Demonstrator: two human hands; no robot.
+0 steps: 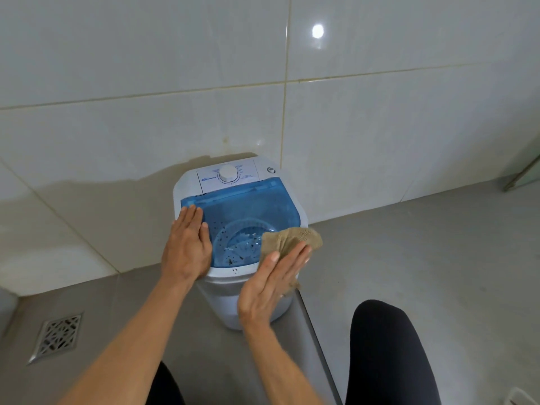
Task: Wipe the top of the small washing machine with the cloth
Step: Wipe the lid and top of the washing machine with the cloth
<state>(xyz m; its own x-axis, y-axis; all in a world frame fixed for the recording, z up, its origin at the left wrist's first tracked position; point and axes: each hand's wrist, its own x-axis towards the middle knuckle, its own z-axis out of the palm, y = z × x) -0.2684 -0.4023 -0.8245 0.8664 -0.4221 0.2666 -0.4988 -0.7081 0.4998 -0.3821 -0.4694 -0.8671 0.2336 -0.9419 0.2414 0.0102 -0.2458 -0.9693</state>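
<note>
Tan cloth (292, 239) under R hand (271, 283); L hand (187, 244) flat on lid (248, 206).

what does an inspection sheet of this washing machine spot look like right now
surface: grey floor, tiled wall behind
job's things: small washing machine, blue lid closed, white dial; tan cloth on lid's right edge
clutter: nothing seen
hands: left hand flat on lid's left side; right hand flat on cloth, fingers straight
cables: nothing seen
surroundings: floor drain at left, person's dark-clad knee at right
</note>
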